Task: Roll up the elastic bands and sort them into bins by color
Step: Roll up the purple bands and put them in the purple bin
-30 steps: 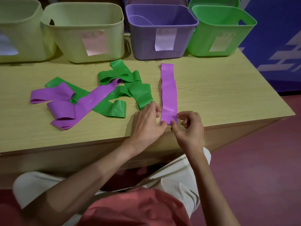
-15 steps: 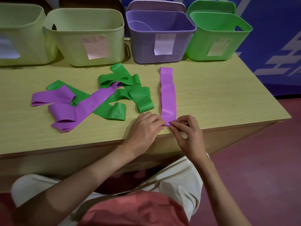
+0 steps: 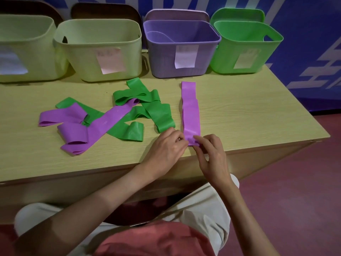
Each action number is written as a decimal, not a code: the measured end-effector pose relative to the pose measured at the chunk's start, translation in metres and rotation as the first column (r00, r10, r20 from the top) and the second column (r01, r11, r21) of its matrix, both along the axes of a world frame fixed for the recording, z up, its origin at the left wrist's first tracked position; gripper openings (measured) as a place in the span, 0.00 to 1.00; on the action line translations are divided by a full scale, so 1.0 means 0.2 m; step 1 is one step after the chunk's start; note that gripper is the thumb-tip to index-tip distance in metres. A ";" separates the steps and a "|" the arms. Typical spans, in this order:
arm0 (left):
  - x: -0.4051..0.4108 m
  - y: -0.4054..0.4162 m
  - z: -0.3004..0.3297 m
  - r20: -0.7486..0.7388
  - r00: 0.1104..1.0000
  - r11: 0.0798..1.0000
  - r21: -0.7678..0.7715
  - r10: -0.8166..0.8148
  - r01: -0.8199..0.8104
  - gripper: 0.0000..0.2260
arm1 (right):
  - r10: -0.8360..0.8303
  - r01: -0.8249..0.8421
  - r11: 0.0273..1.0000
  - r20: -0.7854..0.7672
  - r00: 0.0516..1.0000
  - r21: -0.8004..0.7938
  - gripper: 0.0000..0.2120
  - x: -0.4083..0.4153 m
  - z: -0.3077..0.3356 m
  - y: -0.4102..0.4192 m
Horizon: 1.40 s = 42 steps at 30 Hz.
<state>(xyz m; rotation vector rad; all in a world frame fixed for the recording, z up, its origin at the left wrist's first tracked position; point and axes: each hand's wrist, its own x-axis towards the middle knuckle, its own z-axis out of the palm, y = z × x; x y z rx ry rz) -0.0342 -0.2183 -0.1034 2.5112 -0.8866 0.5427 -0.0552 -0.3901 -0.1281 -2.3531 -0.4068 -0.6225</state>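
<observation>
Both hands [image 3: 190, 150] pinch purple band [image 3: 191, 115] near end, roll just begun; other bands [image 3: 103, 121] unrolled, none visibly binned.

So a second ago the near end of the straight purple band [image 3: 191, 115] is just lying flat at the edge of the surface [image 3: 258, 115], with the right hand [image 3: 212, 154] a little off it, fingers curled near the corner. Now both hands are closed in on that end. The left hand [image 3: 166, 146] has slid its fingertips right up against the band's left edge, and the right hand's fingers are on top of the tip, which now looks bunched into a small fold where it was flat before.
</observation>
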 end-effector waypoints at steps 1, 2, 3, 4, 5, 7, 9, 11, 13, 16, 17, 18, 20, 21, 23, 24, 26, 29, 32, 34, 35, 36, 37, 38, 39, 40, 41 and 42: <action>0.01 0.00 0.00 -0.004 1.000 1.000 0.000 -0.008 0.008 0.03 | 0.010 -0.010 1.000 -0.012 1.000 0.013 0.08 0.00 0.01 0.00; 0.01 0.01 0.00 -0.007 1.000 1.000 0.001 -0.016 0.016 0.04 | 0.018 -0.017 1.000 -0.019 1.000 0.023 0.05 0.00 0.01 -0.01; 0.02 0.01 0.01 -0.008 1.000 1.000 0.005 -0.023 0.023 0.04 | 0.018 -0.017 0.999 -0.023 1.000 0.027 0.05 0.00 0.01 -0.01; 0.02 0.01 0.01 -0.005 1.000 1.000 0.011 -0.028 0.028 0.04 | 0.010 -0.009 1.000 -0.025 1.000 0.023 0.05 0.00 0.01 -0.02; 0.03 0.01 0.01 0.003 1.000 0.999 0.018 -0.028 0.028 0.05 | -0.005 0.005 1.000 -0.026 1.000 0.016 0.06 0.01 0.01 -0.02; 0.04 0.01 0.01 0.027 0.999 0.999 0.038 -0.022 0.021 0.06 | -0.033 0.034 0.999 -0.023 0.999 0.027 0.08 0.02 0.00 -0.02; 0.04 0.01 0.01 0.042 0.999 0.998 0.063 -0.015 0.012 0.05 | -0.050 0.050 0.997 -0.003 0.999 0.058 0.08 0.02 -0.01 -0.01; 0.05 0.00 0.01 0.045 0.999 0.997 0.080 -0.021 0.017 0.05 | -0.068 0.066 0.995 0.031 0.997 0.070 0.10 0.03 -0.02 0.00; 0.06 0.00 0.01 0.060 0.997 0.993 0.110 -0.054 0.047 0.07 | -0.082 0.079 0.994 0.042 0.996 0.077 0.10 0.03 -0.03 0.00; 0.10 0.00 0.03 0.052 0.988 0.978 0.162 -0.145 0.135 0.12 | -0.090 0.088 0.992 0.026 0.996 0.085 0.08 0.04 -0.04 0.00; 0.12 0.00 0.04 0.037 0.985 0.972 0.172 -0.170 0.161 0.12 | -0.092 0.089 0.993 0.026 0.995 0.082 0.08 0.04 -0.04 0.01; 0.14 0.01 0.05 0.023 0.982 0.966 0.181 -0.190 0.182 0.11 | -0.093 0.091 0.993 0.027 0.995 0.076 0.08 0.04 -0.04 0.01; 0.15 0.03 0.05 0.006 0.978 0.961 0.189 -0.207 0.202 0.09 | -0.099 0.098 0.994 0.029 0.995 0.057 0.07 0.05 -0.03 0.02; 0.15 0.04 0.04 -0.002 0.979 0.963 0.183 -0.203 0.200 0.10 | -0.100 0.099 0.994 0.027 0.995 0.050 0.07 0.05 -0.03 0.03; 0.14 0.05 0.03 -0.017 0.983 0.970 0.157 -0.184 0.184 0.13 | -0.088 0.088 0.995 0.014 0.996 0.052 0.09 0.05 -0.02 0.03; 0.13 0.05 0.03 -0.022 0.984 0.974 0.143 -0.175 0.176 0.14 | -0.078 0.078 0.995 0.005 0.997 0.060 0.09 0.05 -0.01 0.03; 0.12 0.05 0.02 -0.033 0.986 0.980 0.113 -0.164 0.166 0.15 | -0.061 0.061 0.995 0.002 0.998 0.078 0.05 0.05 0.01 0.03; 0.12 0.04 0.00 -0.044 0.988 0.986 0.063 -0.150 0.152 0.11 | -0.052 0.052 0.995 -0.006 0.999 0.081 0.02 0.05 0.02 0.01; 0.12 0.03 -0.01 -0.069 0.989 0.991 -0.002 -0.130 0.130 0.11 | -0.010 0.013 0.998 -0.048 0.999 0.061 0.07 0.07 0.01 -0.03; 0.12 0.02 0.00 -0.089 0.989 0.993 -0.029 -0.116 0.114 0.09 | 0.007 -0.003 0.998 -0.076 0.997 0.060 0.08 0.08 0.02 -0.04; 0.13 0.01 0.00 -0.089 0.990 0.994 -0.030 -0.112 0.110 0.07 | 0.009 -0.004 0.998 -0.086 0.996 0.062 0.09 0.08 0.02 -0.05; 0.13 0.01 0.01 -0.093 0.990 0.994 -0.028 -0.107 0.105 0.05 | 0.009 -0.003 0.998 -0.093 0.996 0.063 0.09 0.09 0.03 -0.05; 0.13 0.00 0.01 -0.103 0.990 0.995 -0.029 -0.096 0.094 0.04 | 0.006 0.001 0.998 -0.102 0.995 0.063 0.09 0.09 0.03 -0.05; 0.14 -0.01 0.02 -0.111 0.990 0.996 -0.036 -0.086 0.082 0.04 | 0.000 0.007 0.998 -0.114 0.993 0.066 0.09 0.10 0.03 -0.04; 0.14 -0.01 0.02 -0.120 0.990 0.996 -0.045 -0.076 0.071 0.04 | -0.009 0.018 0.997 -0.127 0.992 0.071 0.09 0.10 0.02 -0.04; 0.14 -0.02 0.03 -0.135 0.989 0.997 -0.059 -0.066 0.059 0.03 | -0.017 0.028 0.997 -0.135 0.991 0.078 0.08 0.10 0.02 -0.04; 0.14 -0.03 0.04 -0.165 0.985 0.996 -0.076 -0.054 0.042 0.03 | -0.022 0.034 0.996 -0.137 0.990 0.088 0.08 0.11 0.03 -0.03; 0.14 -0.03 0.06 -0.201 0.979 0.995 -0.098 -0.042 0.022 0.04 | -0.020 0.033 0.994 -0.130 0.991 0.100 0.07 0.11 0.03 -0.03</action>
